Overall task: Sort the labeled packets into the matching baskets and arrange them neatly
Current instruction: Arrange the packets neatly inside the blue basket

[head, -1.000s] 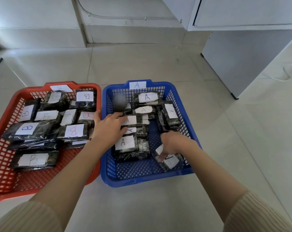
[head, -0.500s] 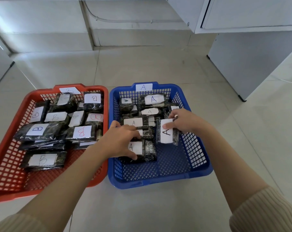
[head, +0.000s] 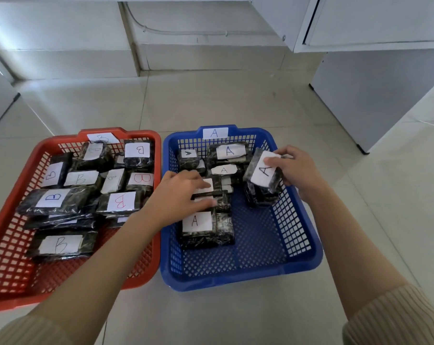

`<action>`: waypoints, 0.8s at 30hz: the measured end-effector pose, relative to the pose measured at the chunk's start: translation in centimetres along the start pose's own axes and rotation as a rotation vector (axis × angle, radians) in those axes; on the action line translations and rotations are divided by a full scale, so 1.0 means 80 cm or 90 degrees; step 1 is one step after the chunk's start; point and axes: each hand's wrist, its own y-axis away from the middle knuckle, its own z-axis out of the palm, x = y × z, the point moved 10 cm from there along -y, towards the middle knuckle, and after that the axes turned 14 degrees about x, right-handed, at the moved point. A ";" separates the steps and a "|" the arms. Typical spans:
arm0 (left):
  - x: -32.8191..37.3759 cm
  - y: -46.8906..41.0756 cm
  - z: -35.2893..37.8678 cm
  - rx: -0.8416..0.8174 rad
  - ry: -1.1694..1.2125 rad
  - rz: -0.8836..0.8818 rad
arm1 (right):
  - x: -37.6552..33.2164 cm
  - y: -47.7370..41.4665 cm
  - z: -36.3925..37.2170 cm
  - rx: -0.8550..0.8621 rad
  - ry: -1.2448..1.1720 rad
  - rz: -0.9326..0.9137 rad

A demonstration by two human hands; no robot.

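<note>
Two baskets sit side by side under our hands, the red basket (head: pixel 2 247) of B packets off to our left and the blue basket (head: pixel 300 235) under both palms. Our left hand (head: pixel 180 195) lies flat, fingers spread, pressing on the middle row of A packets (head: pixel 198 221), gripping nothing. Our right hand (head: pixel 294 168) pinches one A packet (head: pixel 262 171), tilted with its long axis running away from us, just above the small stack (head: pixel 260 195) by the right wall, so we judge the right hand alone must lower it there.

Head cam, close, looking fwd-down.
</note>
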 end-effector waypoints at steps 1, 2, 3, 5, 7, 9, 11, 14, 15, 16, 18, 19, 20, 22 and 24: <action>0.000 -0.009 -0.004 0.016 0.009 -0.011 | -0.003 0.003 0.002 -0.038 0.040 -0.015; 0.001 -0.019 -0.004 0.017 0.013 -0.018 | -0.005 0.008 0.009 -0.099 0.100 -0.037; 0.003 -0.027 -0.001 0.007 0.013 -0.017 | -0.007 0.018 0.019 -0.174 0.178 -0.066; 0.013 -0.037 0.013 -0.036 0.005 -0.001 | -0.002 0.041 0.039 -0.307 0.363 -0.132; 0.026 -0.039 0.030 -0.084 0.000 0.023 | 0.010 0.059 0.054 -0.357 0.512 -0.181; 0.037 -0.033 0.048 -0.133 -0.010 0.044 | 0.016 0.069 0.066 -0.341 0.590 -0.230; 0.041 -0.025 0.062 -0.169 -0.031 0.052 | 0.020 0.076 0.078 -0.308 0.634 -0.289; 0.039 -0.013 0.073 -0.201 -0.040 0.047 | 0.025 0.080 0.083 -0.236 0.648 -0.359; 0.038 -0.009 0.075 -0.211 -0.043 0.048 | 0.026 0.080 0.082 -0.216 0.633 -0.371; 0.038 -0.004 0.077 -0.220 -0.048 0.051 | 0.028 0.081 0.080 -0.202 0.616 -0.377; 0.039 0.004 0.079 -0.236 -0.068 0.064 | 0.031 0.082 0.075 -0.195 0.587 -0.375; 0.040 0.007 0.080 -0.242 -0.081 0.074 | 0.032 0.082 0.073 -0.203 0.579 -0.374; 0.041 0.009 0.081 -0.245 -0.094 0.082 | 0.034 0.084 0.073 -0.221 0.578 -0.376; 0.042 0.011 0.082 -0.241 -0.106 0.089 | 0.039 0.093 0.077 -0.278 0.598 -0.385; 0.042 0.011 0.082 -0.229 -0.106 0.091 | 0.048 0.101 0.082 -0.335 0.629 -0.382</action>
